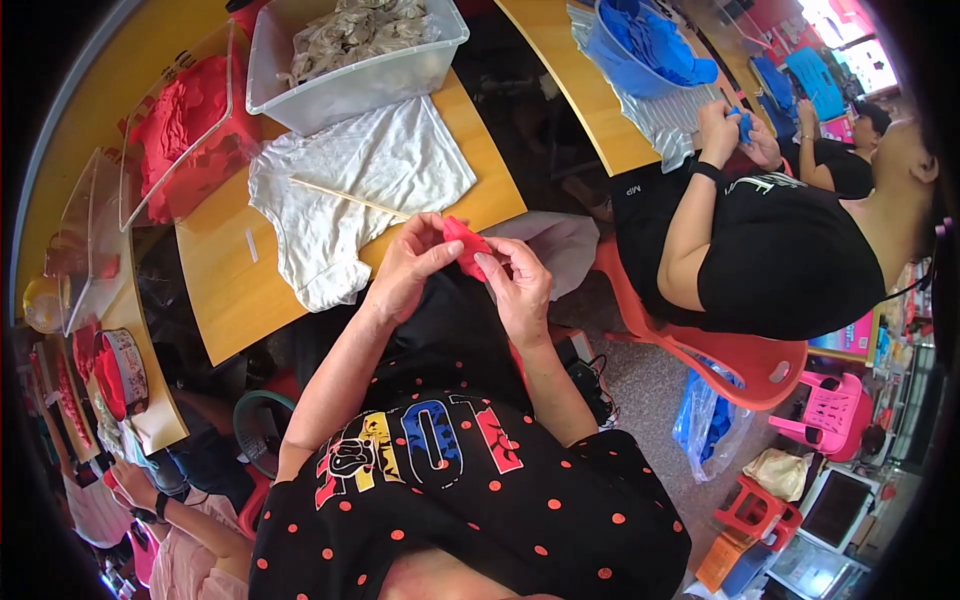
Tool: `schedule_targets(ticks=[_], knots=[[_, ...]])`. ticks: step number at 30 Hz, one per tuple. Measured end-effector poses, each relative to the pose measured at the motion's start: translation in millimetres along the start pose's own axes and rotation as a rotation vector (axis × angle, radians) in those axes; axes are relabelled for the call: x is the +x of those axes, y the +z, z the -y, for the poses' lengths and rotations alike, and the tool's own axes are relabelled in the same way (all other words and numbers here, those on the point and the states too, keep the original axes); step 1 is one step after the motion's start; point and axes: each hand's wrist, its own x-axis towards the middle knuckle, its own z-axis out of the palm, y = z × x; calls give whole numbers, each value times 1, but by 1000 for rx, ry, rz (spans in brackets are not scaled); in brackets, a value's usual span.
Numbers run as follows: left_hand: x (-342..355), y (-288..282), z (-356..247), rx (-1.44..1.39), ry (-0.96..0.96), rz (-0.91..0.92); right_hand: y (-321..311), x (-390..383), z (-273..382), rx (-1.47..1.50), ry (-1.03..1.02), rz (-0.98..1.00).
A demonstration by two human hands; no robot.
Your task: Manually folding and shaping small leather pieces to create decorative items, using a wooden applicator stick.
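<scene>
Both hands pinching one small red fabric piece

Left hand and right hand pressed onto it, just off the table's near edge; two clear bins along the far edge, white cloth between.

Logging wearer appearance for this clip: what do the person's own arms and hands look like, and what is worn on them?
Both forearms are bare, with no sleeves reaching them. The left hand and right hand wear no gloves, and no rings, watch or bracelet can be made out. The fingers are uncovered. The person wears a black top with red dots and multicoloured lettering.
</scene>
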Motion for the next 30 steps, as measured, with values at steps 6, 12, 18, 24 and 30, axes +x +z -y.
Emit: schedule_targets(ticks=[6, 12, 18, 24, 30], knots=[[-12, -11, -5, -275, -123, 49, 19, -3, 23, 3, 0, -6], [-14, -15, -11, -323, -132, -29, 28, 4, 31, -230, -166, 92], [-25, -36, -15, -173, -207, -48, 37, 0, 32, -162, -68, 327], [-21, -34, -13, -187, -202, -59, 32, 2, 22, -79, 136, 270], [-23, -38, -10, -96, -163, -59, 38, 8, 37, -321, 110, 365]])
